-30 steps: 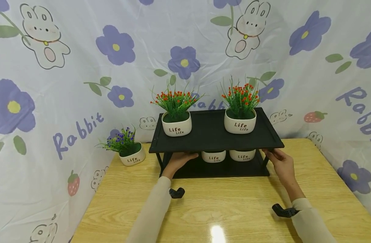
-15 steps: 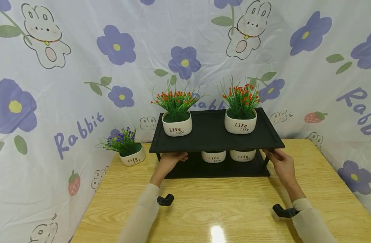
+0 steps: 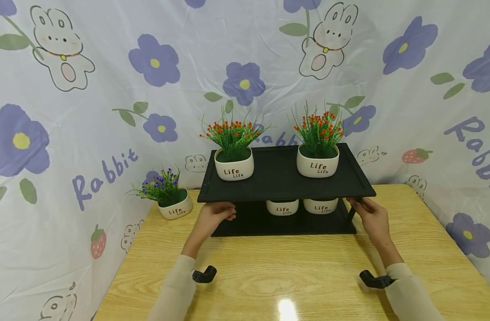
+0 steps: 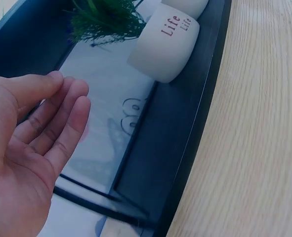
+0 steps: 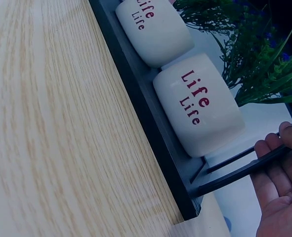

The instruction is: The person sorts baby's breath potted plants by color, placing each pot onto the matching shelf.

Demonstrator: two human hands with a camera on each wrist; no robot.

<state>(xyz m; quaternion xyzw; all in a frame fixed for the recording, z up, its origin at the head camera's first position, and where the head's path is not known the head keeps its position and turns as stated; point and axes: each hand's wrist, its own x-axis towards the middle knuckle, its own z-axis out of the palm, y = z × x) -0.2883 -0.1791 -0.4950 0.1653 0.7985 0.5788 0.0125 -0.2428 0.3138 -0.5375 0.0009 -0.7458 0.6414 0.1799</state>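
A black two-tier shelf (image 3: 274,171) stands on the table. At its right front, my right hand (image 3: 373,223) grips the upright post (image 5: 225,181) just under the top tier. My left hand (image 3: 208,218) is at the left front, under the top tier's edge. In the left wrist view its fingers (image 4: 62,140) are gently bent, with nothing between them and the thumb. Two white pots with red flowers, a left pot (image 3: 234,170) and a right pot (image 3: 318,166), stand on top. Below, two more white pots (image 3: 282,207) (image 5: 200,106) sit side by side, partly hidden.
A white pot with purple flowers (image 3: 175,209) stands on the wooden table (image 3: 269,267), left of the shelf. Behind hangs a patterned cloth (image 3: 204,58) with rabbits and flowers, close to the table's back edge.
My left hand has moved left from inside the lower tier to the shelf's left front corner, its fingers drawing together. My right hand, the shelf and the pots have stayed in place.
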